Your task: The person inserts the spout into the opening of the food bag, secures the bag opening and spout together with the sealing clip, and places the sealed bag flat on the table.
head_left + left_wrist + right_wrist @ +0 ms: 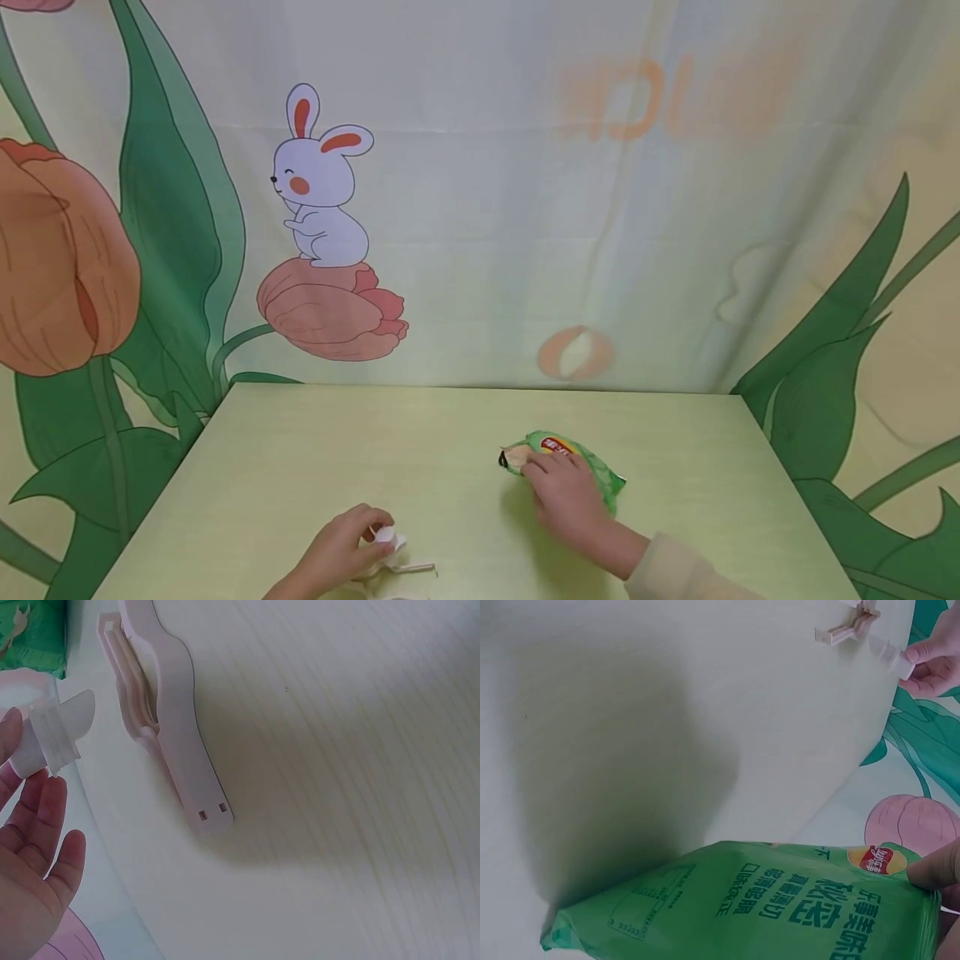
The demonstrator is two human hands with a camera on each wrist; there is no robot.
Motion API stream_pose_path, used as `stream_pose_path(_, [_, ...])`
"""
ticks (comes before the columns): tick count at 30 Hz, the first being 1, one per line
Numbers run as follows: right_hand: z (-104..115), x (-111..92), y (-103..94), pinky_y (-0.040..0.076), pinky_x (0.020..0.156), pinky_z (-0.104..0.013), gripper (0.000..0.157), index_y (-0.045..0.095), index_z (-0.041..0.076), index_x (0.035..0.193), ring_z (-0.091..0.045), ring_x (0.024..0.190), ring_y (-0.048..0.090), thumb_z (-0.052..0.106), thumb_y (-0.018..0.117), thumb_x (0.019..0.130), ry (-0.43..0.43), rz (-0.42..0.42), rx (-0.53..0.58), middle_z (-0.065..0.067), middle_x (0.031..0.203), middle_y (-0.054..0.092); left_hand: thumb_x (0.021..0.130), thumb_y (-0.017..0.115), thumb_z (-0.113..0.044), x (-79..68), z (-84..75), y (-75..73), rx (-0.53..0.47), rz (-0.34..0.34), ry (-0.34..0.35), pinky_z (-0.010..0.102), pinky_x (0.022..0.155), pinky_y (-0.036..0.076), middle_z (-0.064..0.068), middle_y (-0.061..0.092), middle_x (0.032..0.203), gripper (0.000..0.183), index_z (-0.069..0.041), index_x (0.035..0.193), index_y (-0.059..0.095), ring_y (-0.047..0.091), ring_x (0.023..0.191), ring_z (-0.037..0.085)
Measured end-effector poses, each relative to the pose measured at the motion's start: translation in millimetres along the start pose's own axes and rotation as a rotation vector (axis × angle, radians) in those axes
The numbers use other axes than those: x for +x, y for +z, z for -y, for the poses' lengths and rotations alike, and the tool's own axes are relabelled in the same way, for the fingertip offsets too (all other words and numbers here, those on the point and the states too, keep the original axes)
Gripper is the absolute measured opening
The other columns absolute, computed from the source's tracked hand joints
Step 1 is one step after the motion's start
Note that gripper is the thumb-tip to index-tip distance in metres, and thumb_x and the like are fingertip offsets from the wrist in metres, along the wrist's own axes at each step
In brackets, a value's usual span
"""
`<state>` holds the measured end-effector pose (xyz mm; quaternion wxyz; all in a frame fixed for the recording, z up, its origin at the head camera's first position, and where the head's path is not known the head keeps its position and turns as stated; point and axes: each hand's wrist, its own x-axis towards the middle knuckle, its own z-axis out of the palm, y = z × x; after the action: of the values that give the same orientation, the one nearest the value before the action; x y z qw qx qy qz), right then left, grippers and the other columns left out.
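My left hand [341, 550] pinches a small white plastic spout-shaped piece [54, 739] between thumb and fingers, with a flared tip and a ridged collar. Close by it on the table lies a pale pink plastic bag clip [178, 720], its two long arms spread apart and joined toward one end. Farther right, my right hand [573, 500] grips a green chip bag [735, 907] near one end, the thumb lying by its red and yellow logo. In the head view the bag tilts above the table, casting a shadow, and the hand hides part of it.
The pale table [360, 450] reaches back to a printed curtain [480, 208] with a rabbit, tulips and leaves. Its left and right edges slope away on both sides.
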<state>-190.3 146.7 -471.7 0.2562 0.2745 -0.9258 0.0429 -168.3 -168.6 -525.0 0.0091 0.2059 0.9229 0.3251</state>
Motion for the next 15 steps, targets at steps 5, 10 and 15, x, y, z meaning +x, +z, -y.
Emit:
stream_pose_path(5, [-7.3, 1.5, -6.3, 0.046, 0.069, -0.037, 0.023, 0.060, 0.013, 0.079, -0.018, 0.077, 0.058, -0.002, 0.059, 0.062, -0.021, -0.034, -0.017, 0.001, 0.087, 0.064, 0.076, 0.066, -0.023, 1.0, -0.2, 0.2, 0.005, 0.004, -0.012, 0.019, 0.060, 0.040, -0.007, 0.056, 0.085, 0.020, -0.014, 0.093, 0.061, 0.054, 0.072, 0.007])
stream_pose_path(10, [-15.2, 2.1, -12.3, 0.046, 0.058, -0.034, 0.024, 0.059, 0.013, 0.074, -0.017, 0.072, 0.059, -0.006, 0.056, 0.059, -0.037, -0.116, -0.044, 0.001, 0.079, 0.063, 0.077, 0.066, -0.025, 1.7, 1.2, 0.8, 0.005, 0.012, -0.014, 0.019, 0.060, 0.040, -0.008, 0.056, 0.086, 0.022, -0.012, 0.094, 0.061, 0.053, 0.072, 0.005])
stream_pose_path(15, [-23.0, 2.1, -18.5, 0.043, 0.052, -0.028, 0.028, 0.062, 0.012, 0.076, -0.015, 0.062, 0.054, -0.009, 0.056, 0.058, -0.035, -0.149, -0.052, 0.001, 0.075, 0.062, 0.077, 0.066, -0.026, 2.8, 2.1, 1.2, 0.014, 0.011, -0.007, 0.019, 0.059, 0.040, -0.007, 0.056, 0.086, 0.022, -0.012, 0.093, 0.061, 0.052, 0.071, 0.004])
